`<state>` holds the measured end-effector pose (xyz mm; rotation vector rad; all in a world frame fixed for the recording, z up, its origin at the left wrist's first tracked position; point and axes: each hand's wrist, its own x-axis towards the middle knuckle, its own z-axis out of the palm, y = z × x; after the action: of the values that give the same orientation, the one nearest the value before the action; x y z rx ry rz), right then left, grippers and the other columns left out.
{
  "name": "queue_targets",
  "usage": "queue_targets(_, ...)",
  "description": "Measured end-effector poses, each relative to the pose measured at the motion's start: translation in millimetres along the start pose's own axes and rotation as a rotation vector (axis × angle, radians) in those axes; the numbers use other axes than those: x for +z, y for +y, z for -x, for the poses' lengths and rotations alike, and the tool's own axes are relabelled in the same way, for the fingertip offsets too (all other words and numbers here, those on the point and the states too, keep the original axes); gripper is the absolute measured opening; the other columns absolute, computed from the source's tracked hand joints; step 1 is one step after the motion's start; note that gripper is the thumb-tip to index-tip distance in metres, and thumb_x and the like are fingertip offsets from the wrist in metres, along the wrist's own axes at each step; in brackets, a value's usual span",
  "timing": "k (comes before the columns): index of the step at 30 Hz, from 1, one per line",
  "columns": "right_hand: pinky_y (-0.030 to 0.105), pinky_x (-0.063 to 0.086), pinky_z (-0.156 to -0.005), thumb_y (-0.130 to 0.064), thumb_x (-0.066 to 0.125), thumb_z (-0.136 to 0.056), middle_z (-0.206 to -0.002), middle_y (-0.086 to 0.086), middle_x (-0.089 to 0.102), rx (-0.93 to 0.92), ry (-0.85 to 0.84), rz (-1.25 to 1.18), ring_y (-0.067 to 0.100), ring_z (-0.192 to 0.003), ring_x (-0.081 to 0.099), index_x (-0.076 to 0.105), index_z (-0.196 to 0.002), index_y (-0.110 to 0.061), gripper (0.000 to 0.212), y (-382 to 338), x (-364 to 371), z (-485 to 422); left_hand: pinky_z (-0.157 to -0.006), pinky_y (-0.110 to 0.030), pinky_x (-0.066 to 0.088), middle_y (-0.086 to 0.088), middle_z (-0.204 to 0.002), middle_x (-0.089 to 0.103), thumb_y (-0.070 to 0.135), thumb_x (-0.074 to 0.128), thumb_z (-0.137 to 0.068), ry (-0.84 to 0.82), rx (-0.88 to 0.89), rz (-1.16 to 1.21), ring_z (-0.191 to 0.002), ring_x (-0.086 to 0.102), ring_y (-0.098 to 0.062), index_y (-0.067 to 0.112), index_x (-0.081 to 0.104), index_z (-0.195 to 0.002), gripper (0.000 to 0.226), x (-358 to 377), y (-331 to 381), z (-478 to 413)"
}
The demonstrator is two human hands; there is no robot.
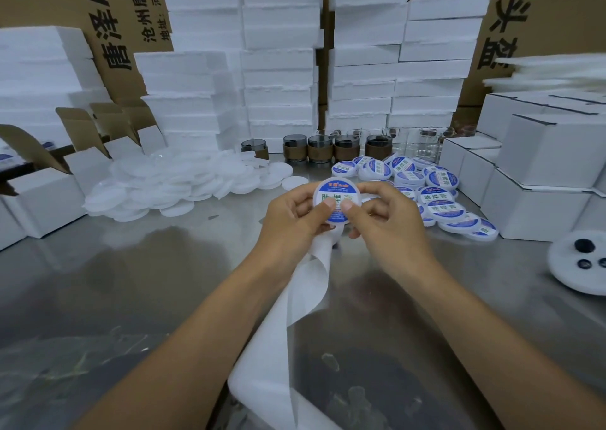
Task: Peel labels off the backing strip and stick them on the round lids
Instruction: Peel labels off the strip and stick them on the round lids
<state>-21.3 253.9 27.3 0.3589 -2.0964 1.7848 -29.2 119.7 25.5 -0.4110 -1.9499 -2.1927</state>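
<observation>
Round lid [337,200] held up over the steel table [131,282], face toward the camera. Both forearms reach forward, wrists meeting at centre. Left hand [292,220] and right hand [383,216] curl closed around its rim, both thumbs pressing the blue-and-white label. White backing strip [295,298] hangs from under the left hand, curling toward the camera.

Both hands [341,215] press labelled lid [337,192] (thumbs)
</observation>
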Motion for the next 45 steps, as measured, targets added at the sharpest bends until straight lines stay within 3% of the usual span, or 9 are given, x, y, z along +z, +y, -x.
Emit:
queue_targets(4,0.030,0.052,-0.067,-0.016,0.070,-0.081,-0.066,-0.002,0.066,-0.004,-0.041,0.002,0.022,-0.064,0.063,0.054,-0.094,-0.038,0.030,-1,3,2,-0.071,-0.024,0.056,-0.005,-0.093,0.074,0.008,0.060,-0.090,0.017,-0.003,0.021,-0.083,0.070,-0.016,0.014,0.065,-0.107,0.019,-1,-1,-1)
queue_targets(9,0.011,0.045,-0.051,-0.013,0.063,-0.086,-0.057,-0.010,0.065,0.100,0.007,-0.103,0.004,-0.049,0.060,0.056,-0.093,-0.041,0.029,-1,-4,-4,-0.075,-0.025,0.057,-0.001,-0.083,0.074,0.006,0.063,-0.086,0.049,-0.013,0.080,-0.080,0.069,-0.015,0.020,0.067,-0.099,0.019,-2,-3,-3)
queue_targets(17,0.017,0.046,-0.043,-0.007,0.063,-0.085,-0.066,0.005,0.059,0.305,0.551,-0.347,0.011,-0.046,0.051,0.057,-0.115,-0.015,0.031,19,-50,-23,-0.075,-0.021,0.055,0.010,-0.075,0.071,0.010,0.061,-0.088,0.133,-0.065,0.122,-0.080,0.068,-0.008,0.023,0.066,-0.095,0.015,-11,-5,-3)
queue_targets(22,0.024,0.053,-0.072,0.002,0.058,-0.086,-0.093,0.018,0.063,0.469,0.550,-0.439,0.024,-0.086,0.065,0.047,-0.128,0.005,0.044,29,-63,-25,-0.081,-0.026,0.055,0.001,-0.082,0.068,0.005,0.057,-0.090,0.221,-0.110,0.139,-0.085,0.066,-0.013,0.021,0.065,-0.095,0.018,-17,-6,-2)
queue_targets(25,0.031,0.047,-0.088,-0.002,0.056,-0.086,-0.100,0.014,0.060,0.473,0.549,-0.240,0.026,-0.098,0.061,0.049,-0.124,0.009,0.040,31,-62,-25,-0.076,-0.021,0.054,0.000,-0.085,0.066,0.004,0.055,-0.091,0.301,-0.122,0.089,-0.082,0.064,-0.012,0.022,0.064,-0.093,0.020,-26,-6,-7)
queue_targets(29,0.026,0.039,-0.086,-0.007,0.061,-0.082,-0.126,0.013,0.054,0.299,0.570,0.338,0.021,-0.090,0.060,0.054,-0.129,-0.007,0.047,28,-53,-19,-0.067,-0.013,0.046,0.000,-0.087,0.062,0.005,0.054,-0.090,0.432,-0.109,-0.200,-0.077,0.059,-0.012,0.018,0.062,-0.094,0.017,-55,-8,-25)
queue_targets(32,0.022,0.035,-0.076,-0.002,0.059,-0.082,-0.123,0.014,0.049,0.039,0.464,0.479,-0.004,-0.066,0.052,0.059,-0.118,-0.010,0.038,25,-40,-12,-0.069,-0.017,0.035,-0.003,-0.095,0.060,0.005,0.052,-0.089,0.503,-0.069,-0.614,-0.087,0.056,-0.018,0.011,0.060,-0.107,0.021,-98,-12,-36)
queue_targets(37,0.027,0.036,-0.073,-0.002,0.059,-0.082,-0.110,0.002,0.048,-0.062,0.303,0.555,0.006,-0.066,0.054,0.059,-0.113,-0.016,0.034,27,-31,-10,-0.099,-0.041,0.041,-0.015,-0.127,0.052,0.010,0.054,-0.090,0.495,-0.125,-1.183,-0.117,0.048,-0.032,0.006,0.050,-0.127,0.037,-167,-14,-42)
queue_targets(45,0.022,0.031,-0.066,-0.006,0.059,-0.083,-0.102,-0.001,0.050,-0.084,0.246,0.574,0.006,-0.066,0.055,0.059,-0.107,-0.018,0.027,31,-33,-10,-0.090,-0.041,0.041,-0.016,-0.114,0.058,0.019,0.048,-0.094,0.357,-0.264,-1.483,-0.107,0.050,-0.033,0.007,0.045,-0.126,0.034,-185,-10,-43)
